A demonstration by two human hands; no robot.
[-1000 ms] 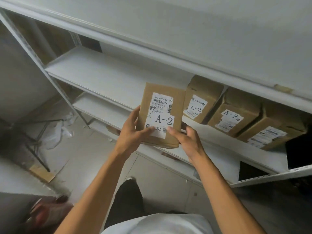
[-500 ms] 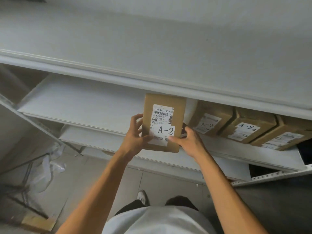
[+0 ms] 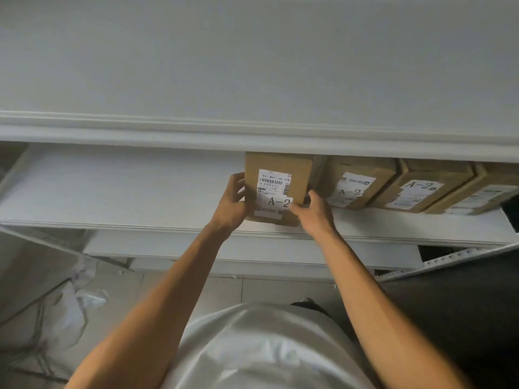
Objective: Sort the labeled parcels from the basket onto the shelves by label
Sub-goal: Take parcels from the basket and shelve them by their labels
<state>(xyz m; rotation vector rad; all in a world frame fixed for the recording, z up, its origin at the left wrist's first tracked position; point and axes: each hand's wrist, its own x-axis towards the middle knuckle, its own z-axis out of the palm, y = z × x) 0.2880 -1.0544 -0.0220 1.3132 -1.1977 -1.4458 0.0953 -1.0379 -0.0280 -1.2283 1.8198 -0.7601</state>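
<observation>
A brown cardboard parcel [image 3: 278,167] with a white shipping label and an "A-2" sticker stands upright on the white shelf [image 3: 126,197], just left of a row of parcels. My left hand [image 3: 231,202] grips its left edge. My right hand [image 3: 316,211] holds its lower right corner, thumb over the sticker. Right of it lean three more brown parcels: the nearest [image 3: 355,183] and the middle one [image 3: 421,186] read "A-2", and the label of the far one [image 3: 477,195] is unreadable. The basket is out of view.
A white shelf board [image 3: 252,80] overhangs the parcels closely from above. A lower shelf [image 3: 196,248] runs beneath. The shelf's left half holds nothing. Crumpled plastic [image 3: 73,307] lies on the tiled floor at lower left. A perforated metal upright [image 3: 455,259] shows at right.
Both hands have carried the parcel forward and set it onto the shelf beside the leaning row. The camera has tilted so the upper shelf board fills more of the view.
</observation>
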